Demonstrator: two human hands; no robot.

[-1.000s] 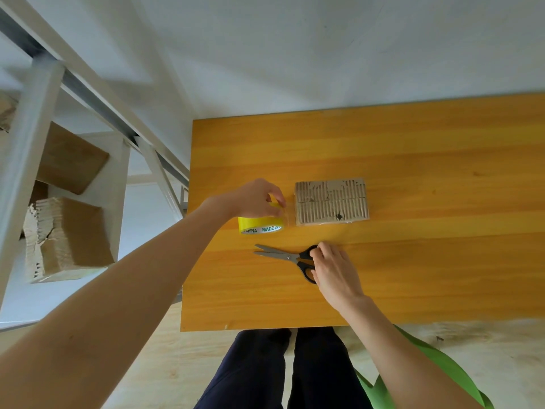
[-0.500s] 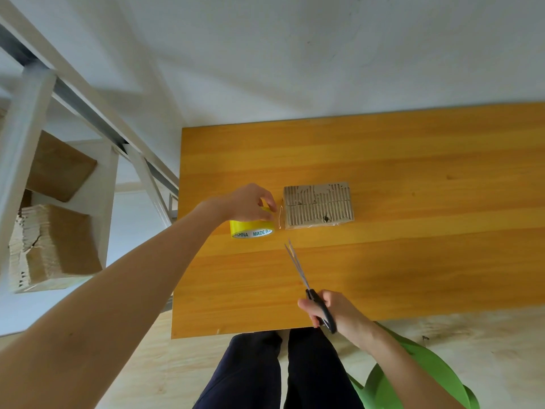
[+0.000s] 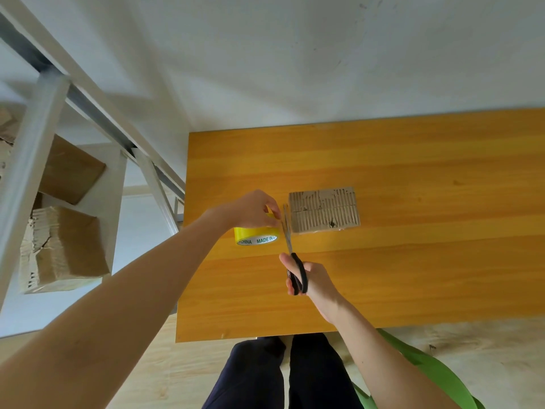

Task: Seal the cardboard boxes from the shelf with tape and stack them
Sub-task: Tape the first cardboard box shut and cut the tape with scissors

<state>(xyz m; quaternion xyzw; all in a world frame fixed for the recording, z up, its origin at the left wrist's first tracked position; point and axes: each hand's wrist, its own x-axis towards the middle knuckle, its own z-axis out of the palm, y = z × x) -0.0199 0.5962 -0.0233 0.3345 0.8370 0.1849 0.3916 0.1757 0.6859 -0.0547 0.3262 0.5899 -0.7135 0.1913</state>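
Note:
A small flat cardboard box (image 3: 324,209) lies on the orange wooden table (image 3: 413,276). Just left of it stands a yellow tape roll (image 3: 256,237), which my left hand (image 3: 253,209) grips from above. My right hand (image 3: 309,278) holds black-handled scissors (image 3: 295,261) by the handles. Their blades point away from me into the narrow gap between the roll and the box. Any tape spanning that gap is too thin to make out.
A white metal shelf (image 3: 35,160) stands at the left and holds more cardboard boxes (image 3: 62,249). A green chair edge (image 3: 427,370) shows at the lower right, beside my dark trouser legs. A white wall lies behind the table.
My right hand picked the scissors up off the table and brought their blades forward into the gap between roll and box. My left hand stayed on the tape roll.

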